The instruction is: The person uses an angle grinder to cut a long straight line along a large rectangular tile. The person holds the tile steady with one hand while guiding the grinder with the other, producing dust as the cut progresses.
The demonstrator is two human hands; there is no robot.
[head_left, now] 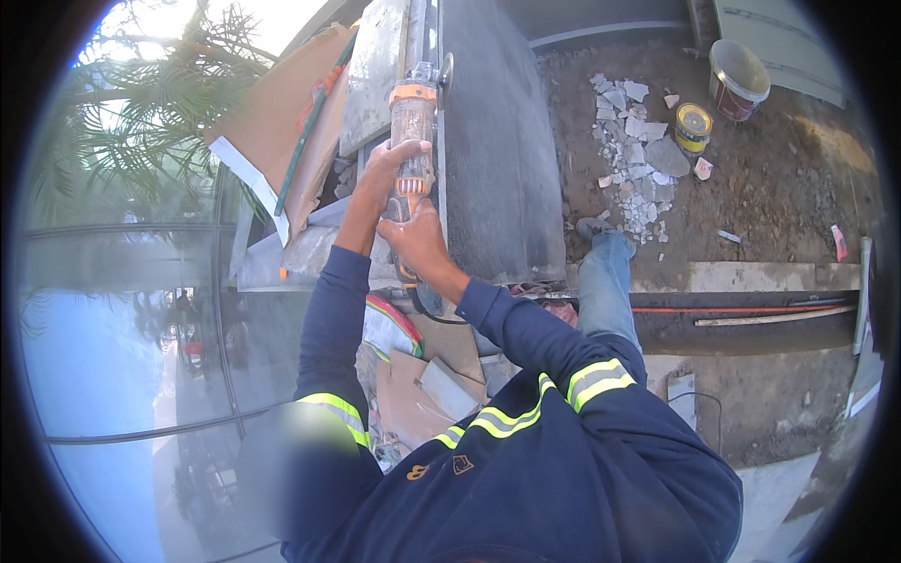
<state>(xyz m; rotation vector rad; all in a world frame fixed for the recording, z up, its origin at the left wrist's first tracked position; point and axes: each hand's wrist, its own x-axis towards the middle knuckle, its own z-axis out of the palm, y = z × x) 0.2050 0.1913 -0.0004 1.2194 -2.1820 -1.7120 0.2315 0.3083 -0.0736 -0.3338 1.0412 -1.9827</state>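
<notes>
Both my hands are closed around a dusty orange and grey angle grinder (415, 117), held lengthwise away from me. My left hand (383, 176) wraps the body from the left side, thumb across the top. Lower down, my right hand (422, 239) grips the rear handle, where a dark cord trails off. The grinder's disc (447, 71) sits at the far end, on edge beside a large grey slab (497, 141). Whether the disc touches the slab I cannot tell. Left of the tool leans a paler grey panel (374, 80).
Cardboard sheets (272, 122) and a green level-like bar (314, 131) lie at the left, beside glass panes (122, 328). On the right, broken tile pieces (638, 159), a yellow can (694, 127) and a white bucket (739, 80) rest on dirt. A trench (751, 330) holds pipes.
</notes>
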